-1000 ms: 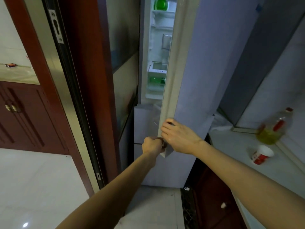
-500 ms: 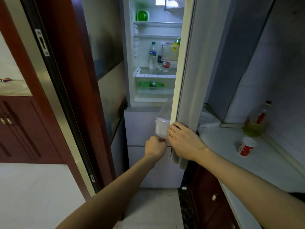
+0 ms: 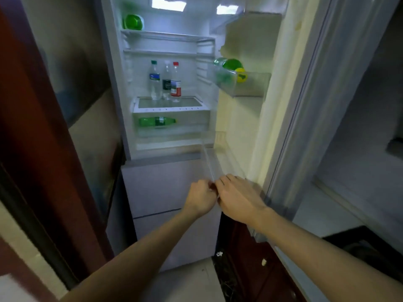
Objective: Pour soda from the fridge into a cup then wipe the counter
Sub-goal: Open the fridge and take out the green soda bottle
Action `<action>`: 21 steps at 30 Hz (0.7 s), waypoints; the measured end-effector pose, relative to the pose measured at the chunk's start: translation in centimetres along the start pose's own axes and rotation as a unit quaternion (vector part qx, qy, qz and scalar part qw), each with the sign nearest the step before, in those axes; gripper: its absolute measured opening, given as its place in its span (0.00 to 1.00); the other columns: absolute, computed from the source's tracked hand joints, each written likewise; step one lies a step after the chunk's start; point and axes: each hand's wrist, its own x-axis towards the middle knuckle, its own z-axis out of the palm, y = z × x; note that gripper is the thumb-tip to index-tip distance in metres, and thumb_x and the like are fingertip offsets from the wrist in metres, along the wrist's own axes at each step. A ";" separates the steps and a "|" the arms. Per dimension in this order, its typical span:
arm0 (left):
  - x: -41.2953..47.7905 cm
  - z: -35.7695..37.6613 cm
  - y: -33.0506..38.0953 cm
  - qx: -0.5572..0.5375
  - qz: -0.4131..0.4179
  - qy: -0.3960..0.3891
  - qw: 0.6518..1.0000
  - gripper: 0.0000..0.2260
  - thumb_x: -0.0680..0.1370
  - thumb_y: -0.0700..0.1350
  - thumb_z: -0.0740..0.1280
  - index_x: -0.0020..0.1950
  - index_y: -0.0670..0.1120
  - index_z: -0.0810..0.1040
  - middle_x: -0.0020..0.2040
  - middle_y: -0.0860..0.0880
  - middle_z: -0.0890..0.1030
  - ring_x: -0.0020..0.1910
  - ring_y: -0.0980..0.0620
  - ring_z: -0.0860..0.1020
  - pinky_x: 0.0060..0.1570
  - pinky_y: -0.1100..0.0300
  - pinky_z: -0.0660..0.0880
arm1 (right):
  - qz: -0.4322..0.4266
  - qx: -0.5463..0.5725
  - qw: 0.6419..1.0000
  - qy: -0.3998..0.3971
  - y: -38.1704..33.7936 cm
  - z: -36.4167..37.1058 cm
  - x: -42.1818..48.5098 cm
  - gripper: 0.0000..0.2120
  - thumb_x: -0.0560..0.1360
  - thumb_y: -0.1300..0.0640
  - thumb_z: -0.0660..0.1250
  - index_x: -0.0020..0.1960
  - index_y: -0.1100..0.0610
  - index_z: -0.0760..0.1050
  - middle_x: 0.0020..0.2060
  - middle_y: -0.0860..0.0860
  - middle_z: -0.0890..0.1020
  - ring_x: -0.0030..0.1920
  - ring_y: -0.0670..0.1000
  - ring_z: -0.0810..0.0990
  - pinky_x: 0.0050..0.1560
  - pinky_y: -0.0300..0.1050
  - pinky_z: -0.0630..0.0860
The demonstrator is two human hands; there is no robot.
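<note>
L hand (image 3: 199, 198), R hand (image 3: 239, 199): bare; forearms bare to frame edge.

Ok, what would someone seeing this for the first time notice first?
The lit fridge stands open at centre, with three upright bottles on its middle shelf and a green bottle lying in the drawer beneath. Low in front, the left hand and right hand meet on the bottom edge of the open door.
</note>
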 end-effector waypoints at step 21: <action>12.2 -13.8 20.9 0.015 0.410 0.152 0.899 0.15 0.78 0.41 0.63 0.64 0.45 0.76 0.61 0.47 0.78 0.61 0.50 0.74 0.62 0.56 0.70 | 0.119 -0.075 0.981 -0.131 5.8 -1.8 2.4 0.10 0.78 0.60 0.58 0.38 0.56 0.66 0.41 0.58 0.81 0.33 0.55 0.74 0.31 0.45 0.59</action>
